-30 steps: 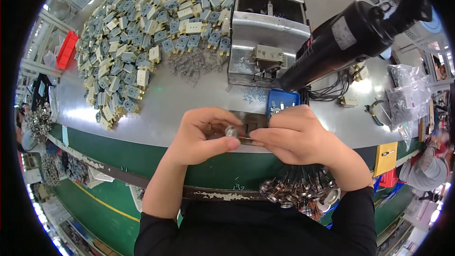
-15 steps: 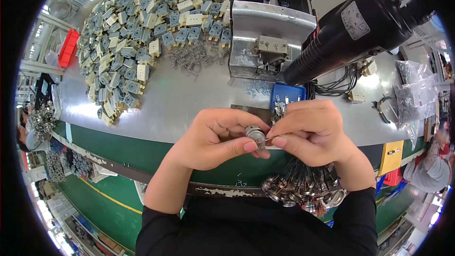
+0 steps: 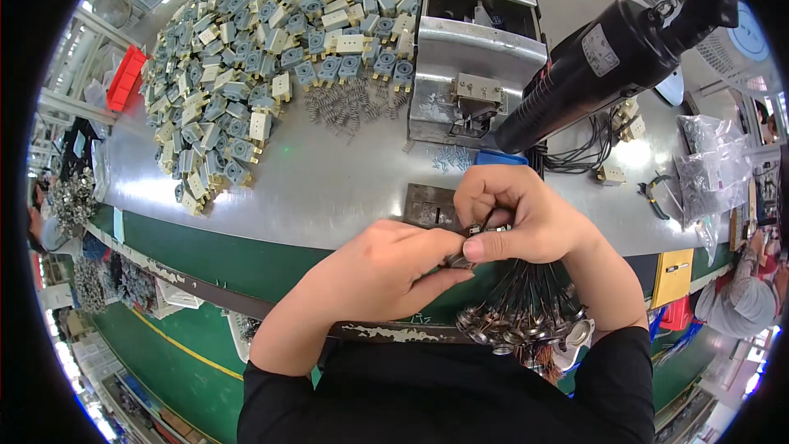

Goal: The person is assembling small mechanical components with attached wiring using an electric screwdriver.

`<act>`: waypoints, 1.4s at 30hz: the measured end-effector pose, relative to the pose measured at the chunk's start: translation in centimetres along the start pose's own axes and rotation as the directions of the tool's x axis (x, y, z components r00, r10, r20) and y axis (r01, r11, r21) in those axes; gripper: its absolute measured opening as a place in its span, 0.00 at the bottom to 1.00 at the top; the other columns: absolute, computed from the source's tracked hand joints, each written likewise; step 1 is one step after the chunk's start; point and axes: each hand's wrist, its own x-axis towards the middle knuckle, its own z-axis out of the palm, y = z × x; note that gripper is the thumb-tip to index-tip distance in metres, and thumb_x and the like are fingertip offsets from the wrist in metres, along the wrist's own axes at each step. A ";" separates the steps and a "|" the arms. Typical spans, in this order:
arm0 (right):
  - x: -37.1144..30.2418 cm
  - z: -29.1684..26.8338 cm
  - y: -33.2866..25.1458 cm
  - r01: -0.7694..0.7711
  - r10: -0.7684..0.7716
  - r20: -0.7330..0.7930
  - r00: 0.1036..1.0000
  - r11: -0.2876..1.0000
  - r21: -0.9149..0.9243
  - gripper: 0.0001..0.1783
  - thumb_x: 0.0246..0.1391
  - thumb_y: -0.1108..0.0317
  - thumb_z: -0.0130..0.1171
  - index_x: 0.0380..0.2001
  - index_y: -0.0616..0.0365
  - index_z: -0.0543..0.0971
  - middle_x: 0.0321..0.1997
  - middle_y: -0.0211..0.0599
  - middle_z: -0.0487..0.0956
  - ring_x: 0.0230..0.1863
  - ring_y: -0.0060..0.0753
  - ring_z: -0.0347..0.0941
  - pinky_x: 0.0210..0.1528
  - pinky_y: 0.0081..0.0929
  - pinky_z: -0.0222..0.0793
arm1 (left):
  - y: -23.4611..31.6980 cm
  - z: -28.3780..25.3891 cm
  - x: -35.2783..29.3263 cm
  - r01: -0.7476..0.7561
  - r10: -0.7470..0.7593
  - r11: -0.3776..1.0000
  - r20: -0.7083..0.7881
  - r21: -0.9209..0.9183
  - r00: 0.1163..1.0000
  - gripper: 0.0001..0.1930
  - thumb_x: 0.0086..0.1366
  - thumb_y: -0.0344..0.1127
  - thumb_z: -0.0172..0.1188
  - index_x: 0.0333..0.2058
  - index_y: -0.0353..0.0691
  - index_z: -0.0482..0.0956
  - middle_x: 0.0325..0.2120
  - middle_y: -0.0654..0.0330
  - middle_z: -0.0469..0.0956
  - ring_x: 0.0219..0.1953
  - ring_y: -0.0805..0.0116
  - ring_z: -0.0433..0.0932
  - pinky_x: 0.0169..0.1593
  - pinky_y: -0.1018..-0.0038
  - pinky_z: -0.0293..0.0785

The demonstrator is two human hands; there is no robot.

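My left hand (image 3: pixel 394 267) comes in over the green front strip of the bench, its fingers closed on a small round metal cap (image 3: pixel 457 262) that is mostly hidden by them. Against it, my right hand (image 3: pixel 530 218) is curled, thumb tip touching the cap. A small shiny metal piece (image 3: pixel 475 230) shows between the right thumb and fingers; its full shape is hidden. Just beyond the hands lies a flat metal plate (image 3: pixel 427 207) with a slot. Below the right hand hangs a bundle of dark wires (image 3: pixel 526 284) ending in round metal caps (image 3: pixel 514 329).
Grey and cream blocks (image 3: pixel 271 57) are heaped at the far left, with loose springs (image 3: pixel 345 107) beside them. A metal fixture (image 3: pixel 477 49) and a black cylindrical tool (image 3: pixel 575 74) stand ahead. Small screws (image 3: pixel 449 159), a blue tray (image 3: pixel 501 158) and pliers (image 3: pixel 655 197) lie nearer.
My left hand has turned palm down, covering the round cap that showed before. The right hand has shifted slightly away from me and left, its fingers now curled around a small metal piece.
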 end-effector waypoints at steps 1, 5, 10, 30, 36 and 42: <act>0.1 -0.1 -0.1 -0.017 0.017 0.032 0.999 1.000 -0.018 0.20 0.51 0.67 0.80 0.39 0.59 0.77 0.24 0.16 0.61 0.24 0.11 0.50 0.27 0.16 0.46 | -0.2 0.2 -0.2 -0.027 0.028 0.999 -0.014 0.038 1.000 0.13 0.57 0.29 0.78 0.41 0.40 0.86 0.31 0.59 0.88 0.31 0.62 0.88 0.36 0.72 0.81; 0.0 0.4 -0.6 -0.008 0.007 -0.019 1.000 0.998 -0.063 0.20 0.51 0.67 0.79 0.41 0.60 0.79 0.25 0.15 0.62 0.25 0.11 0.50 0.28 0.16 0.45 | -0.6 0.4 -0.6 0.011 -0.016 0.996 -0.058 -0.092 0.998 0.13 0.59 0.30 0.77 0.41 0.36 0.84 0.31 0.59 0.88 0.32 0.65 0.89 0.38 0.74 0.83; 0.6 0.5 0.7 0.497 -0.603 -0.004 0.797 0.660 -0.564 0.17 0.51 0.76 0.72 0.47 0.62 0.86 0.22 0.32 0.80 0.20 0.26 0.75 0.23 0.24 0.66 | -1.8 1.2 -1.6 0.188 -0.239 0.505 0.073 -0.843 0.968 0.09 0.74 0.28 0.62 0.49 0.29 0.79 0.34 0.54 0.88 0.37 0.65 0.88 0.40 0.69 0.85; -0.3 0.3 -0.8 0.456 -0.534 0.103 0.839 0.586 -0.670 0.22 0.53 0.84 0.60 0.51 0.61 0.86 0.27 0.39 0.80 0.25 0.38 0.77 0.27 0.30 0.70 | -1.9 -1.5 -0.3 0.187 -0.286 0.700 -0.031 -0.689 0.958 0.09 0.74 0.23 0.58 0.50 0.26 0.77 0.35 0.51 0.87 0.36 0.62 0.90 0.41 0.69 0.88; -0.1 0.4 -0.3 0.488 -0.521 0.140 0.842 0.626 -0.608 0.24 0.53 0.86 0.57 0.52 0.59 0.86 0.25 0.38 0.78 0.23 0.37 0.76 0.27 0.30 0.70 | -3.6 -0.4 -1.2 0.212 -0.200 0.337 0.150 -0.917 0.968 0.11 0.75 0.26 0.61 0.51 0.27 0.78 0.33 0.50 0.87 0.35 0.63 0.89 0.39 0.71 0.87; -1.0 1.7 0.0 0.422 -0.513 0.040 0.857 0.656 -0.626 0.26 0.54 0.84 0.57 0.58 0.67 0.81 0.30 0.43 0.82 0.26 0.41 0.80 0.32 0.31 0.75 | -1.9 1.1 -0.3 0.161 -0.358 0.589 -0.077 -0.792 0.930 0.12 0.72 0.29 0.64 0.49 0.26 0.79 0.34 0.47 0.88 0.33 0.58 0.90 0.36 0.68 0.88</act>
